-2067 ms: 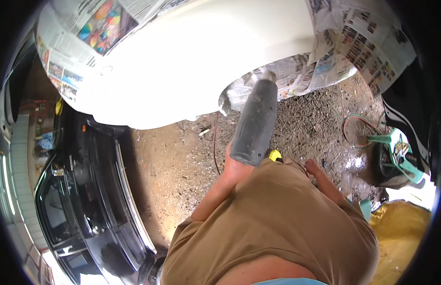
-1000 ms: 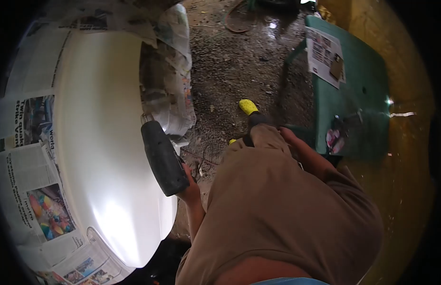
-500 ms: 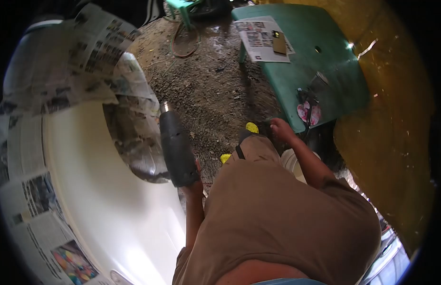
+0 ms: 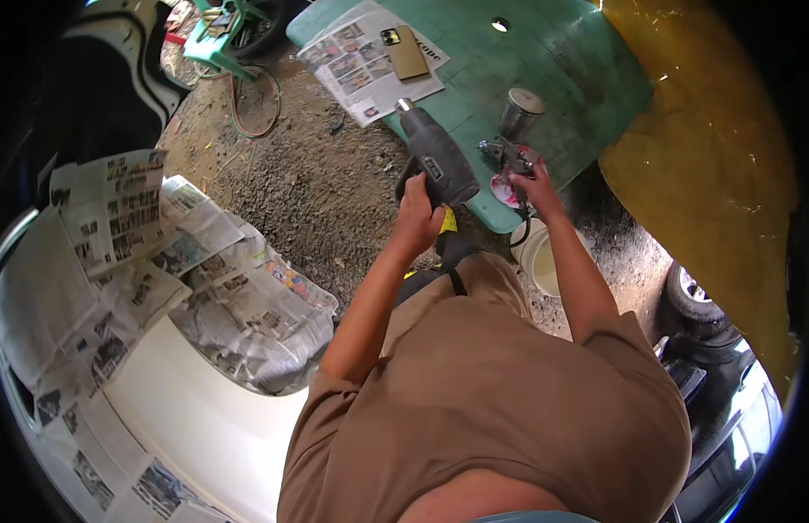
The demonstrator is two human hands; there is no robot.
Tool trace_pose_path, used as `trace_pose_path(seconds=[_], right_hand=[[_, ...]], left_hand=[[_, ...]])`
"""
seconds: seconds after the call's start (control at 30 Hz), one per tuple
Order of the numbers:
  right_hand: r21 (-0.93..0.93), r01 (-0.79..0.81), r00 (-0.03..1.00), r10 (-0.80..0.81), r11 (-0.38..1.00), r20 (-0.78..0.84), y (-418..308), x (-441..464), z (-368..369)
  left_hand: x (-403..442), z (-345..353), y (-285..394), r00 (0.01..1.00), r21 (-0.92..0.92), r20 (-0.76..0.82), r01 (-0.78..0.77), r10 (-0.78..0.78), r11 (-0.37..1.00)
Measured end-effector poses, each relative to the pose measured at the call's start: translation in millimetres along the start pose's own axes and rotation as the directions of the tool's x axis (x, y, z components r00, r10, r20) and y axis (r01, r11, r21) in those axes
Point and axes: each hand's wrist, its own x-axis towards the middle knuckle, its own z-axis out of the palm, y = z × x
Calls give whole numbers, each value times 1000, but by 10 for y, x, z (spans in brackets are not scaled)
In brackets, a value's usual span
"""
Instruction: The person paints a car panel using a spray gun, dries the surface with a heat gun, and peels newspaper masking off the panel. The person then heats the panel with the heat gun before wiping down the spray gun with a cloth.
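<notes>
My left hand (image 4: 418,216) is closed around the handle of a dark grey heat gun (image 4: 441,161), its metal nozzle pointing up toward the newspaper on the table. At the near edge of the green table, my right hand (image 4: 537,187) has its fingers closed on a spray gun (image 4: 506,159). A metal cup (image 4: 521,112) sits at the far end of the spray gun. Under the spray gun lies a pink and white round piece (image 4: 504,189), partly hidden. To the left is a white car panel (image 4: 195,392) with newspaper masking (image 4: 248,301) around it.
On the green plastic table (image 4: 579,70) are newspaper sheets (image 4: 352,65) and a gold phone (image 4: 405,52). A white bucket (image 4: 544,261) stands below its near edge. A small green stool (image 4: 214,44) and a looped hose (image 4: 256,131) are farther off on the gravel.
My view has turned right toward the table. The heat gun in my left hand has moved from beside the panel to the table's edge. My right hand has reached the spray gun.
</notes>
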Motion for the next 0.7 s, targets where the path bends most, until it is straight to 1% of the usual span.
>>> trace_pose_path(seconds=[0.07,0.1,0.2,0.23,0.33,0.37,0.47,0.5,0.6,0.63,0.7], right_hand=[[73,-122,989,116,990,90,-115,63,95],[78,-113,992,109,991,59,-101,85,145],[19,-318,943,314,948,106,-141,118,142],[69,-272,959,265,960,98,-163,84,157],[132,-181,983,179,975,29,-42,32,117],[279,-147,988,156,949,-7,-10,-13,116],[348,-122,984,161,929,-83,21,-146,9],[341,-116,983,158,933,-98,0,-204,-49],[391,-101,970,178,915,-166,-82,-292,-178],[330,-97,971,162,939,-175,-100,-321,-228],[364,-81,966,163,928,-202,-89,-389,-279]], left_hand=[[355,270,-54,1000,104,5,-14,14,994],[504,390,-90,1000,155,7,-21,20,988],[857,666,-195,1000,221,2,0,0,975],[951,740,-213,1000,250,-19,14,-10,968],[1201,913,-312,994,248,-85,82,-63,965],[1261,975,-339,990,236,-112,112,-88,965],[1360,1060,-335,990,298,-104,125,-99,946],[1369,1100,-359,993,377,-108,89,-52,922],[1356,1157,-397,995,352,-97,71,-39,933],[1321,1173,-305,972,428,-224,39,65,903],[1202,1152,-91,961,428,-224,-55,165,902]])
